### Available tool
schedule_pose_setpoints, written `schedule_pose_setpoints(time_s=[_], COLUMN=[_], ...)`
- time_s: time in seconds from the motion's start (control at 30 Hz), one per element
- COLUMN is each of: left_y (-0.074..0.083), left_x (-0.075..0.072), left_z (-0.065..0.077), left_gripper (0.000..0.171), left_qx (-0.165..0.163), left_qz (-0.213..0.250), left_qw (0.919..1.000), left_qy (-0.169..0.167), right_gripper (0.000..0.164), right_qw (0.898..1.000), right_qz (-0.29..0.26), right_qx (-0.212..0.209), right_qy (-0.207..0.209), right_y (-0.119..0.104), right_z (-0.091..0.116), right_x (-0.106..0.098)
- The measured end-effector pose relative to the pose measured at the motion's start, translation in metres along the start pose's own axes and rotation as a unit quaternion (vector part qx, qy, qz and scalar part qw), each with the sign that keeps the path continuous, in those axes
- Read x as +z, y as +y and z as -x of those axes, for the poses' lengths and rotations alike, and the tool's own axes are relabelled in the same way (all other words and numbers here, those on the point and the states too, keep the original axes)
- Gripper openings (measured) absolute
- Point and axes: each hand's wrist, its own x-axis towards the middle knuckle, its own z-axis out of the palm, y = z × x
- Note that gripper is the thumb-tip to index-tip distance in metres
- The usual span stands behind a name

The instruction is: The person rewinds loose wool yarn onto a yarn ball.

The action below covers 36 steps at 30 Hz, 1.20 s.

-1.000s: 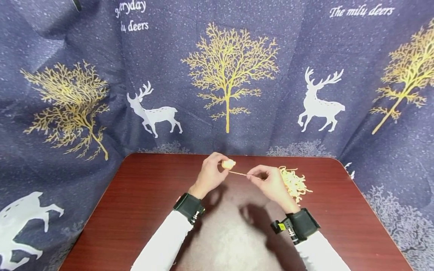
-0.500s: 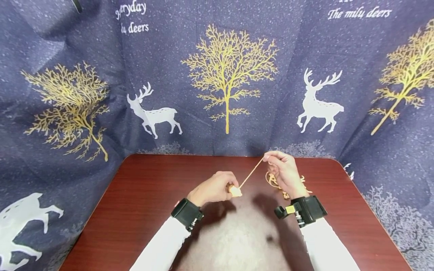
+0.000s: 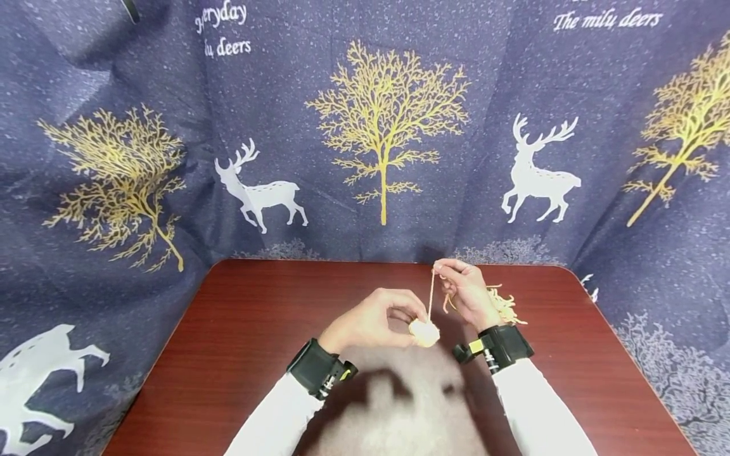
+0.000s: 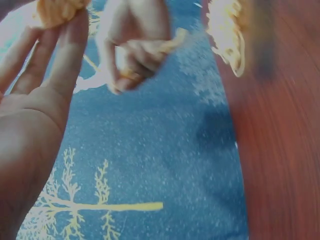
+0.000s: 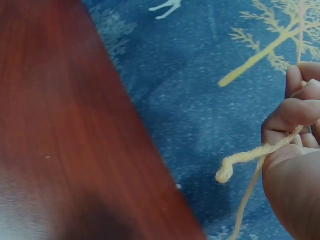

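Note:
A small pale-yellow ball of yarn [image 3: 424,332] sits between the fingertips of my left hand [image 3: 373,320], above the table. From the ball a taut strand of yarn [image 3: 431,294] rises to my right hand [image 3: 464,291], which pinches it between thumb and fingers. In the right wrist view, a thicker yarn end [image 5: 245,156] sticks out of the curled fingers and another length hangs below. The left wrist view shows the wound ball [image 4: 57,12] at its top edge, partly cut off, with the right hand blurred beside it.
A loose heap of yarn [image 3: 504,307] lies on the red-brown table [image 3: 256,329] behind the right hand, partly hidden by it. A dark blue cloth [image 3: 353,240] with trees and deer hangs behind the table's far edge. Black cameras are strapped to both wrists.
The left hand has moved right and toward me with the ball. The right hand rose and drew the strand out to the right, then came back slightly left, leaving the strand nearly upright.

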Motion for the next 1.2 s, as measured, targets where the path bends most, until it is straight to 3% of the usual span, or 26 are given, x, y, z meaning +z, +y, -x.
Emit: schedule_pose_setpoints(time_s=[0.2, 0.3, 0.37, 0.47, 0.63, 0.73, 0.83, 0.9, 1.0, 1.1, 1.2], left_y=[0.005, 0.003, 0.000, -0.004, -0.014, -0.022, -0.034, -0.042, -0.055, -0.065, -0.072], left_x=[-0.002, -0.004, -0.005, -0.007, -0.009, -0.012, -0.016, -0.018, -0.021, -0.022, -0.023], left_z=[-0.008, -0.013, -0.017, -0.022, -0.031, -0.033, -0.030, -0.026, -0.017, -0.007, 0.001], left_gripper=[0.033, 0.037, 0.038, 0.039, 0.039, 0.038, 0.036, 0.035, 0.033, 0.030, 0.030], left_qx=[0.051, 0.074, 0.086, 0.094, 0.080, 0.064, 0.044, 0.034, 0.016, -0.008, -0.028], left_qz=[0.074, 0.096, 0.112, 0.131, 0.157, 0.138, 0.081, 0.035, -0.066, -0.189, -0.285], left_qw=[0.9922, 0.9809, 0.9680, 0.9383, 0.8718, 0.8369, 0.8160, 0.8125, 0.8226, 0.8369, 0.8528], left_qy=[0.087, 0.152, 0.207, 0.306, 0.457, 0.526, 0.571, 0.581, 0.565, 0.514, 0.437], right_gripper=[0.026, 0.028, 0.022, 0.007, 0.016, 0.005, 0.008, 0.011, 0.013, 0.016, 0.019], right_qw=[0.999, 0.997, 0.995, 0.988, 0.966, 0.941, 0.905, 0.883, 0.857, 0.850, 0.858], right_qz=[0.046, 0.065, 0.090, 0.150, 0.256, 0.328, 0.400, 0.435, 0.471, 0.474, 0.455], right_qx=[0.026, 0.032, 0.032, 0.017, -0.024, -0.080, -0.142, -0.170, -0.196, -0.209, -0.216], right_qy=[-0.003, -0.007, -0.009, -0.012, -0.021, -0.028, -0.039, -0.049, -0.071, -0.094, -0.105], right_y=[0.021, 0.027, 0.029, 0.031, 0.036, 0.039, 0.037, 0.032, 0.024, 0.013, -0.001], right_z=[0.007, 0.012, 0.017, 0.023, 0.034, 0.042, 0.052, 0.059, 0.068, 0.073, 0.076], right_x=[0.002, 0.006, 0.011, 0.018, 0.025, 0.026, 0.028, 0.029, 0.029, 0.027, 0.026])
